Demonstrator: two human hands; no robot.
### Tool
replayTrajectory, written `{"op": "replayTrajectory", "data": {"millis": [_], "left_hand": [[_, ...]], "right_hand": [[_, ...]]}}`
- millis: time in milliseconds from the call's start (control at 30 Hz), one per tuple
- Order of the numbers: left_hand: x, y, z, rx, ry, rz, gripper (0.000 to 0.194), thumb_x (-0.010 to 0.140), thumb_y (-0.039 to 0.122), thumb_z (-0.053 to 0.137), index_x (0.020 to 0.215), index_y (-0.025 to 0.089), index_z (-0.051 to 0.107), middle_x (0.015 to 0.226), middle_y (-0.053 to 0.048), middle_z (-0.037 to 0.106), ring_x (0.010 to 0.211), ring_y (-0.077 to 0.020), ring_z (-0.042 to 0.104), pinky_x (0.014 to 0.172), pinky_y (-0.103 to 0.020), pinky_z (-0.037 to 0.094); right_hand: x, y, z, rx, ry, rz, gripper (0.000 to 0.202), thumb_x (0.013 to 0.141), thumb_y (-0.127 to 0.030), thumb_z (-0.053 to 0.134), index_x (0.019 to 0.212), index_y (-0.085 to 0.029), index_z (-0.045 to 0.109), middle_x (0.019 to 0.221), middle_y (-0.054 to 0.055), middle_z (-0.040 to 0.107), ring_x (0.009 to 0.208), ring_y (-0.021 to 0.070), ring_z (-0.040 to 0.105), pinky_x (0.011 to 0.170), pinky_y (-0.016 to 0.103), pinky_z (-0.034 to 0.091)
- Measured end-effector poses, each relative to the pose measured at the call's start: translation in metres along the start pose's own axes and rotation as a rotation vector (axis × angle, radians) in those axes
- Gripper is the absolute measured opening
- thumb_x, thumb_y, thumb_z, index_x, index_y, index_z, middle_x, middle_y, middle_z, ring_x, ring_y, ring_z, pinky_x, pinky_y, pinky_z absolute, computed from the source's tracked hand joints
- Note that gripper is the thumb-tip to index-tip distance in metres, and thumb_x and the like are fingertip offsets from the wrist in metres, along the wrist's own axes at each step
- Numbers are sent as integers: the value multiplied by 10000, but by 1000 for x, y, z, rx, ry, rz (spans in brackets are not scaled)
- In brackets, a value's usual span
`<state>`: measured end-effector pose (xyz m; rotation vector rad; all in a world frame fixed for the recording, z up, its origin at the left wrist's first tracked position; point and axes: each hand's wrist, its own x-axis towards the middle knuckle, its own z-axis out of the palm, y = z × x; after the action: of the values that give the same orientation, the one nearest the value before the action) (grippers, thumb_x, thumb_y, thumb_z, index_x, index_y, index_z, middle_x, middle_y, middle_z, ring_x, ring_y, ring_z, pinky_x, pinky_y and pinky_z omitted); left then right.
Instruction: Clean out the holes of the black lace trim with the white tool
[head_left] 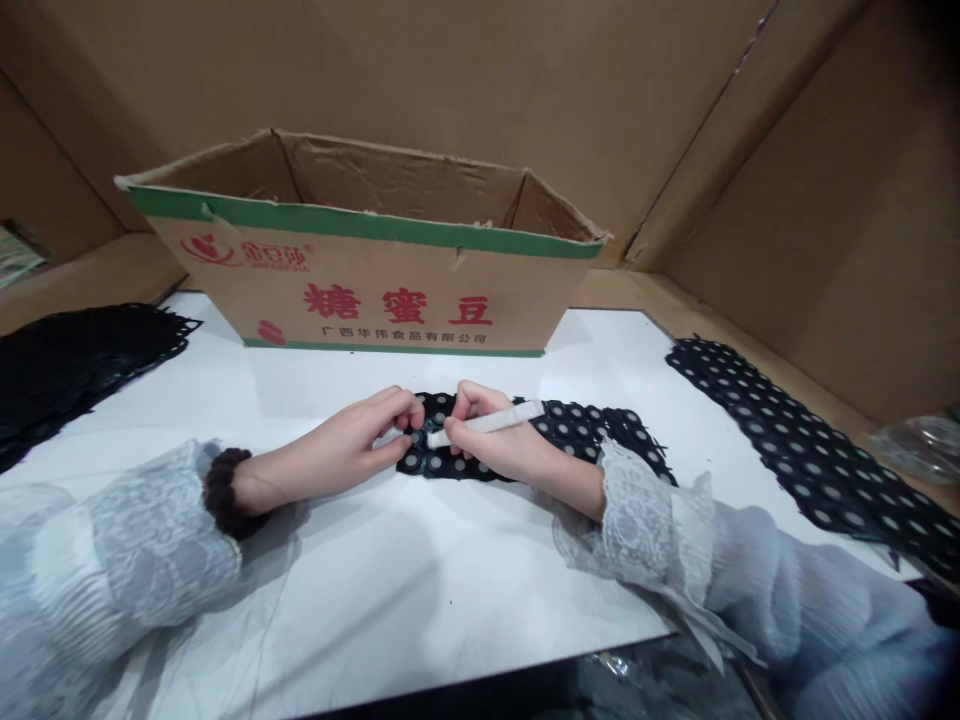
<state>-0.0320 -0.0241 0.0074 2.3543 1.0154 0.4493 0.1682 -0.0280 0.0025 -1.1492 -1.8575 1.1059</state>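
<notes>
A black sheet of joined rings with pale round centres [571,422] lies flat on the white tabletop, in front of the cardboard box. My right hand [499,436] is closed around a white pen-like tool [495,418], whose tip points left and down at the sheet's left part. At the sheet's left end is my left hand [367,436], thumb and forefinger bent close together at the edge. Whatever sits between those fingertips is too small to make out. Part of the sheet is hidden under my right hand.
Behind my hands stands an open cardboard box [405,285] with green edges. A black pile [82,365] lies at the left, and a long black sheet with pale dots [795,440] at the right. Clear plastic [926,448] rests at the far right. Cardboard walls [450,70] enclose the back.
</notes>
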Motion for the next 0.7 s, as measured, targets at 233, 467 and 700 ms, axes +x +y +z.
{"op": "replayTrajectory", "data": {"millis": [233,467,700], "left_hand": [[0,0,-1,-4,-1,-4,96,820,176,421,908,198,451,868,15,490,762,-112,450,683,-222,360],[1,1,-2,-36,-9,-10,86,841,219,408,908,196,458,858,7,490,744,-118,445,673,-231,365],[2,0,-2,-59,-19,-25,109,846,259,403,913,196,462,851,-4,491,729,-128,442,659,-247,367]], "right_hand": [[0,2,0,112,-34,61,140,742,-208,496,661,-195,383,545,-39,549,457,79,481,422,182,353],[0,4,-3,120,-41,45,138,737,-199,503,660,-193,387,549,-36,547,468,80,486,429,181,353],[-2,5,-3,67,-58,18,141,757,-234,507,674,-192,401,572,-33,529,496,84,473,442,185,329]]}}
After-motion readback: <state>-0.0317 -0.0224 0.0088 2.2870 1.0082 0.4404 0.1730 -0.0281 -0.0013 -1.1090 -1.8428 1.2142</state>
